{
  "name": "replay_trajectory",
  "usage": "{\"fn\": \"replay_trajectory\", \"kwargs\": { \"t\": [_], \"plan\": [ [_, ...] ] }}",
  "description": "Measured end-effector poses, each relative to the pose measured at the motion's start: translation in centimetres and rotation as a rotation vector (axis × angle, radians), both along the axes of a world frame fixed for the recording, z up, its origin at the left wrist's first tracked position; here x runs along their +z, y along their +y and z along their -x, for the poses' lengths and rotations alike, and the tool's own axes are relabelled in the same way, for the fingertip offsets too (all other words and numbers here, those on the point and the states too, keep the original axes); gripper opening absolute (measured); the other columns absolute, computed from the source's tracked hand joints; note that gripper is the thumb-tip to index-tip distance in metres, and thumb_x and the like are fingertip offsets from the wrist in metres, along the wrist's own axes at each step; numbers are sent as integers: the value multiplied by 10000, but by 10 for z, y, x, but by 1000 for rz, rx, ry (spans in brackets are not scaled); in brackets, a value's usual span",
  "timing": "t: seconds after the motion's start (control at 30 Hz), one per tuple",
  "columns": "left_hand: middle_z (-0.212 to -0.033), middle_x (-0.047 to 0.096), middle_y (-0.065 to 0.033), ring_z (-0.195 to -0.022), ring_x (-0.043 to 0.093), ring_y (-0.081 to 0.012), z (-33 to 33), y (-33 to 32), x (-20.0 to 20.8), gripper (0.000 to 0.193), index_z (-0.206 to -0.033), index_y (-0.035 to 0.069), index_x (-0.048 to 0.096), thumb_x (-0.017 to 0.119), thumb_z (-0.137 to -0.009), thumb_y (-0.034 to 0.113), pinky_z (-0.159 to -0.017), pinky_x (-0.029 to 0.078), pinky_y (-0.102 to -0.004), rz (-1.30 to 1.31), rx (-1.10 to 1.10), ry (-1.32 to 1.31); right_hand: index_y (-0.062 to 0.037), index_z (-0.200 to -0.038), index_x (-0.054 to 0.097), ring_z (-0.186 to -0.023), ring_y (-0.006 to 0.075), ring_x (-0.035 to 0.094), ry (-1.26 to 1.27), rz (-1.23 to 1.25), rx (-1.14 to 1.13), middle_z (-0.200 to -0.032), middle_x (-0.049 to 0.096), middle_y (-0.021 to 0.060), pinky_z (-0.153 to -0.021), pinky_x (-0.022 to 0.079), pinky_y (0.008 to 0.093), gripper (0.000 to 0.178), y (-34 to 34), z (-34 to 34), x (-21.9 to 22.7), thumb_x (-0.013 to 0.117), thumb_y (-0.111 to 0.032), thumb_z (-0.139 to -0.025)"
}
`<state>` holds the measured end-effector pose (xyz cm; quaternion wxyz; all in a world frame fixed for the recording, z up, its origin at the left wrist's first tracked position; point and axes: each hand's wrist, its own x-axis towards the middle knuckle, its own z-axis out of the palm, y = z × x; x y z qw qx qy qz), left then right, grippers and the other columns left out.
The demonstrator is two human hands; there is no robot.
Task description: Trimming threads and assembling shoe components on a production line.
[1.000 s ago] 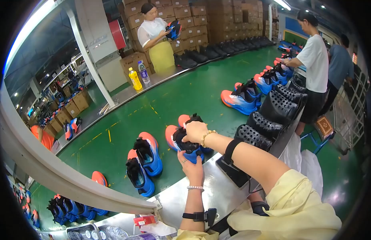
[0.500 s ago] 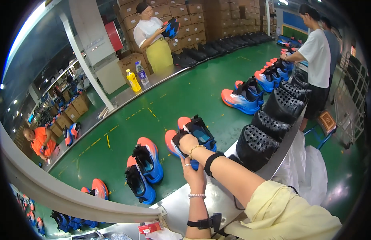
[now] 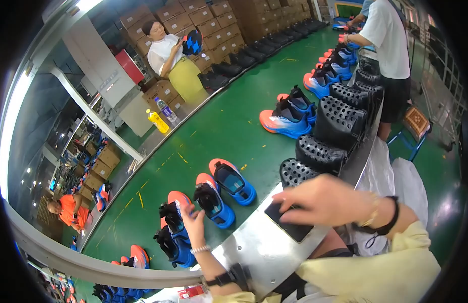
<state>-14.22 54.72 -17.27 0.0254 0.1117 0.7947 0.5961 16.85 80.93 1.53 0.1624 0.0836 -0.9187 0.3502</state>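
Note:
Just beside a pair of coral-and-blue sneakers (image 3: 176,237) on the green surface, my left hand (image 3: 195,227) is raised with its fingers apart and nothing in it. Another pair of sneakers (image 3: 235,183) stands just beyond, toes pointing away and black collars open. My right hand (image 3: 320,199) hovers over a dark smartphone (image 3: 294,230) lying on the bare metal ledge (image 3: 256,257). Its fingers are loosely bent and spread, slightly smeared by motion, with nothing visible between them. Whether they touch the phone is unclear.
Black perforated shoe-shaped covers (image 3: 340,121) line the right edge. More sneakers (image 3: 289,121) stand further along. A grey curved frame bar (image 3: 102,262) crosses the lower left. Two bottles (image 3: 157,121) stand on the far ledge. Co-workers (image 3: 388,45) stand at the right and far side.
Both hands have let go of the sneaker pair in the middle. My right hand has drawn back right to the phone; my left has moved left. The view has shifted.

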Motion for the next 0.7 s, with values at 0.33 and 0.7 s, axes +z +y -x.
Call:
{"fn": "replay_trajectory", "kwargs": {
  "t": [0.33,0.7],
  "plan": [
    [-1123,679,-99,-990,673,-192,56,31,-17,567,-1195,33,581,856,-701,64,-826,561,-343,262,-324,143,5,-1139,639,-908,116,625,447,224,-836,-907,677,81,-863,458,271,278,216,-74,7,623,-195,-947],
    [-1005,715,-189,-967,682,-376,38,43,-8,545,-1154,62,641,846,-689,259,-851,537,-439,696,-3,349,-23,-1205,534,-913,239,646,152,73,-911,-977,677,162,-833,477,349,421,293,-75,-60,681,-292,-916]
  ]
}}
